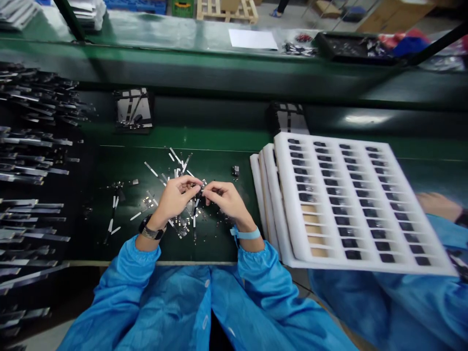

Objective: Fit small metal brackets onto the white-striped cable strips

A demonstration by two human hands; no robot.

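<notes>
- Component [202,185], small and dark, sits between the person's fingertips, just above the middle of the tabletop [215,251]; its exact shape is too small for me to make out.
- Left hand [177,197] pinches it between thumb and forefinger; a dark watch [149,229] circles that wrist.
- Right hand [227,199] meets it from the other side, thumb and forefinger also closed on the piece, with a light blue band [248,235] round the wrist.
- Beneath and around both hands spreads a loose scatter of strips and tiny parts [182,226].
- Near the right hand, farther back, rests a small block [235,170]; left of the scatter lies another little cluster of strips [114,209].
- White foam tray [291,204] leans on others at the right, its rows of slots holding dark pieces.
- Just beyond it, another person's hand [440,204] shows.
- Far left, long shiny strips [32,156] lie in dense bundles.
- White sheet [253,39] lies on the raised green shelf [183,36] behind.
</notes>
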